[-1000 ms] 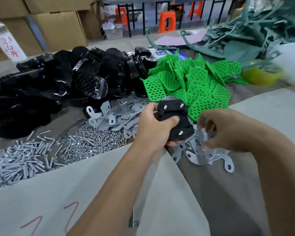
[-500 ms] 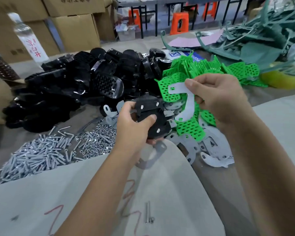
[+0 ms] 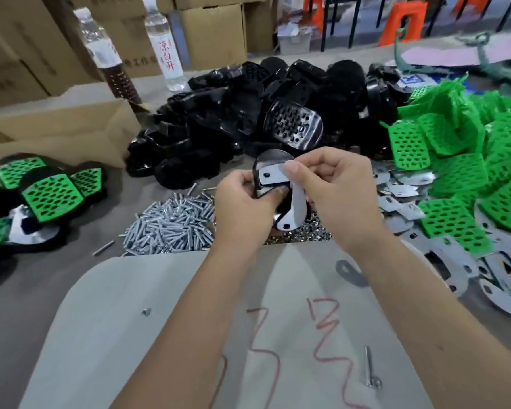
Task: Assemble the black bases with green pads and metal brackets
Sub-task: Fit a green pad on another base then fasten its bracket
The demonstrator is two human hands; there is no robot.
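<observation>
My left hand (image 3: 242,202) grips a black base (image 3: 267,162) from below, above the table's middle. A curved metal bracket (image 3: 295,202) lies across the base's face, and my right hand (image 3: 334,187) pinches its upper arm with thumb and fingers. A heap of black bases (image 3: 248,113) fills the back. Green perforated pads (image 3: 460,160) are piled at the right. Loose metal brackets (image 3: 484,273) are spread beneath the green pile. Several finished bases with green pads (image 3: 48,196) lie at the far left.
A pile of silver bolts (image 3: 171,225) and some nuts (image 3: 313,231) lie just beyond a grey board (image 3: 160,320) with red scribbles. One bolt (image 3: 369,367) and a bracket (image 3: 348,271) rest on the board. Cardboard boxes (image 3: 56,131) and two bottles (image 3: 165,45) stand at the back left.
My right hand brought a bracket from the pile onto the base held in my left hand. The view swung left, so the finished pieces and bottles came into sight.
</observation>
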